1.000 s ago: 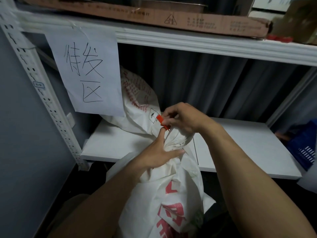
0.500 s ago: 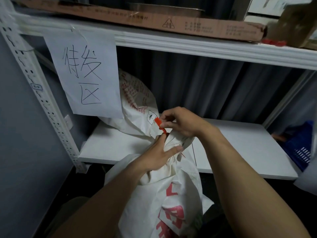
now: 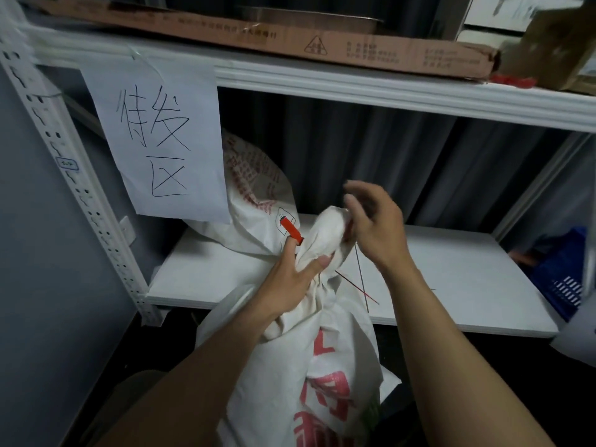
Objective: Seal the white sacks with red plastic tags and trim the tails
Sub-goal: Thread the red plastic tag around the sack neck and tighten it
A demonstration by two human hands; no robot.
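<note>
A white sack point(image 3: 309, 359) with red print stands in front of the shelf, its neck bunched together. My left hand point(image 3: 290, 279) grips that neck from the left, the index finger pointing up beside a red plastic tag point(image 3: 291, 231) that sticks out at the neck. My right hand point(image 3: 374, 221) hovers just right of the bunched sack top, fingers spread and slightly blurred, holding nothing. A thin red tail point(image 3: 358, 288) hangs from the neck to the right. A second white sack point(image 3: 254, 188) lies on the shelf behind.
A white shelf board point(image 3: 451, 285) runs behind the sack, with an upper shelf point(image 3: 387, 91) carrying a flat cardboard box point(image 3: 290, 37). A handwritten paper sign point(image 3: 161, 140) hangs at the left. A perforated white upright point(image 3: 80, 195) stands left; a blue crate point(image 3: 561, 279) sits far right.
My right hand has let go of the red tag and moved up and to the right, opening its fingers. My left hand keeps its grip on the sack neck.
</note>
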